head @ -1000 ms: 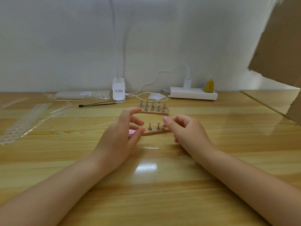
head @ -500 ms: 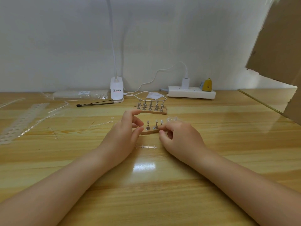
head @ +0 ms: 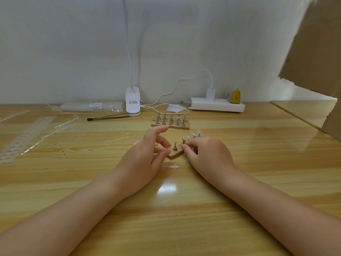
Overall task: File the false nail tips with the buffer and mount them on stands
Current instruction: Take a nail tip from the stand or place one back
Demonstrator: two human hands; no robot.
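I see left hand [head: 143, 156] centre frame, fingers loosely curled, thumb against the near end of the wooden stand base [head: 176, 154], index raised | right hand [head: 206, 154] just right of it, fingertips pinching at a stand peg [head: 183, 140]; whether a nail tip is held I cannot tell | second stand rack [head: 170, 121] behind, nearer the wall | clear sprue strip [head: 169, 166] on table [head: 184, 209] below the hands

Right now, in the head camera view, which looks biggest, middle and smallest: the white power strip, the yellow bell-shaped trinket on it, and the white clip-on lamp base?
1. White power strip
2. White clip-on lamp base
3. Yellow bell-shaped trinket
All sit similarly far back, so nearness hardly skews it.
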